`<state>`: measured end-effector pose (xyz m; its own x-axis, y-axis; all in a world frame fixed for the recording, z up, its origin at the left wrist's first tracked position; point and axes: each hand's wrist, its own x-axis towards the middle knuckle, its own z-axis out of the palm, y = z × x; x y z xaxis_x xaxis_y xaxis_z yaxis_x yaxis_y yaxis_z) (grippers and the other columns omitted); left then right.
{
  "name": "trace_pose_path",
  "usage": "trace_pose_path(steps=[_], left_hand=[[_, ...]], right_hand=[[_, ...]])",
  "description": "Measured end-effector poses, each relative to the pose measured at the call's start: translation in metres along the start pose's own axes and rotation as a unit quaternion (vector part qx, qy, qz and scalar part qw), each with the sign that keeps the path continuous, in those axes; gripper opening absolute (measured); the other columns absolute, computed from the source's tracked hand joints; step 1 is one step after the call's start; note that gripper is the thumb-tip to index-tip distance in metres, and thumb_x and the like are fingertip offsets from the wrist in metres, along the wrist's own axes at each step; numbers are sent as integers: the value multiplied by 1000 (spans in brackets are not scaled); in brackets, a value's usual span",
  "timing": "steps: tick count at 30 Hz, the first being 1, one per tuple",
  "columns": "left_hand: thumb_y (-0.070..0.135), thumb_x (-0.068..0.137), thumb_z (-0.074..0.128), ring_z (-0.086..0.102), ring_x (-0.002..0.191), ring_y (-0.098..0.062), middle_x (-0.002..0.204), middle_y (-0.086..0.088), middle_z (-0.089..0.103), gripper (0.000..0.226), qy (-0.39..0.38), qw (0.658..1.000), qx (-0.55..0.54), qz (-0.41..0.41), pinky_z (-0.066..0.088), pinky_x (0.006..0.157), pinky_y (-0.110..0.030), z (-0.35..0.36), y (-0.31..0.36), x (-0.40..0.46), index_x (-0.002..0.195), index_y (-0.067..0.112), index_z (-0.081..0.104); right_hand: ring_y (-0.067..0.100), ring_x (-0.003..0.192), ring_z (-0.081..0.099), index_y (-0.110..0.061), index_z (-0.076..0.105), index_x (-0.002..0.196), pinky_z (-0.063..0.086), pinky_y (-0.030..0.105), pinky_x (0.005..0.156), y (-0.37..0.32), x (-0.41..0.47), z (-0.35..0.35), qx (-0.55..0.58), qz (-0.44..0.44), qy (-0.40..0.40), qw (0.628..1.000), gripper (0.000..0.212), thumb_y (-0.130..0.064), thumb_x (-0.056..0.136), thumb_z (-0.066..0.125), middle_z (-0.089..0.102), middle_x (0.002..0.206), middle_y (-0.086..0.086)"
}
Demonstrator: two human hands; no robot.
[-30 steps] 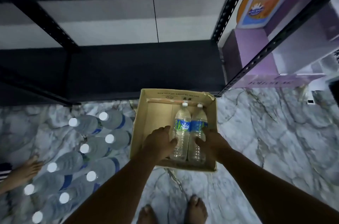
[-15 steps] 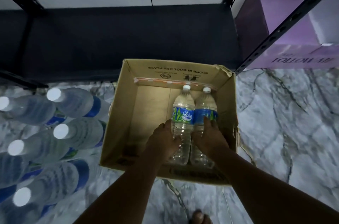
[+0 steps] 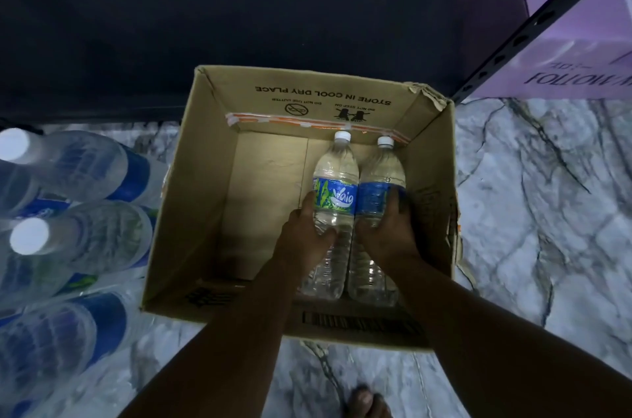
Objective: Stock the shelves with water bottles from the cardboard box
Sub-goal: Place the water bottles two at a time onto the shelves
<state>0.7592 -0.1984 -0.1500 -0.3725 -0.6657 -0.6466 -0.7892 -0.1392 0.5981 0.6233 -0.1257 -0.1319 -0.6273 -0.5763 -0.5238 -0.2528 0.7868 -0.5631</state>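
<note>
Cardboard box (image 3: 205,205) on marble floor (image 3: 533,212), down to two water bottles. Left hand (image 3: 304,239) clamped on green-labelled bottle (image 3: 333,212), right hand (image 3: 390,236) on blue-labelled bottle (image 3: 376,212). Black shelf (image 3: 222,24) beyond bare; many bottles (image 3: 78,212) grouped left on floor. Stocking apparently mostly left.

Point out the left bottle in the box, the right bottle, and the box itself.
Left bottle (image 3: 337,200): head view, on its green-and-blue label.
Right bottle (image 3: 372,198): head view, on its blue label.
Box (image 3: 307,89): head view, on the printed far wall.
</note>
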Motion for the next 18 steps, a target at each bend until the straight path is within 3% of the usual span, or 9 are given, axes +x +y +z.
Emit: trace_pose_path(steps=[4, 8, 11, 15, 18], left_hand=[[65, 61, 61, 63, 108, -22, 129, -7, 58, 104, -11, 998, -66, -6, 52, 94, -46, 17, -17, 13, 150, 39, 14], [44, 77, 72, 56, 116, -18, 132, 1, 50, 98, -15, 993, -121, -10, 48, 99, -40, 18, -11, 7, 153, 40, 10], [20, 92, 64, 59, 106, -13, 126, 2, 58, 78, -6, 976, -216, -34, 48, 89, -25, 15, -7, 12, 153, 31, 17], [27, 98, 56, 56, 101, -9, 125, 4, 53, 66, 6, 969, -243, -46, 44, 79, -17, 13, 0, 21, 153, 31, 19], [34, 92, 65, 58, 83, 1, 119, 0, 62, 59, 40, 974, -218, -47, 44, 62, -9, 16, 5, 38, 141, 23, 35]], right_hand=[[36, 137, 35, -18, 14, 155, 40, 44, 108, 6, 11, 8, 24, 12, 24, 999, 88, -19, 85, 68, 24, 153, 16], [34, 141, 28, -18, 11, 156, 34, 41, 112, 11, 12, 13, 11, -4, 35, 999, 92, -19, 86, 69, 20, 155, 17], [37, 140, 30, -26, 5, 156, 37, 46, 110, 11, 14, 20, 21, 10, 34, 999, 96, -22, 85, 70, 16, 156, 17], [38, 139, 30, -31, -3, 155, 36, 45, 109, 6, 26, 30, 37, 40, 46, 997, 99, -30, 86, 69, 19, 155, 19], [38, 136, 36, -30, -6, 155, 38, 45, 107, 5, 33, 33, 32, 57, 53, 996, 98, -38, 88, 66, 25, 152, 20]])
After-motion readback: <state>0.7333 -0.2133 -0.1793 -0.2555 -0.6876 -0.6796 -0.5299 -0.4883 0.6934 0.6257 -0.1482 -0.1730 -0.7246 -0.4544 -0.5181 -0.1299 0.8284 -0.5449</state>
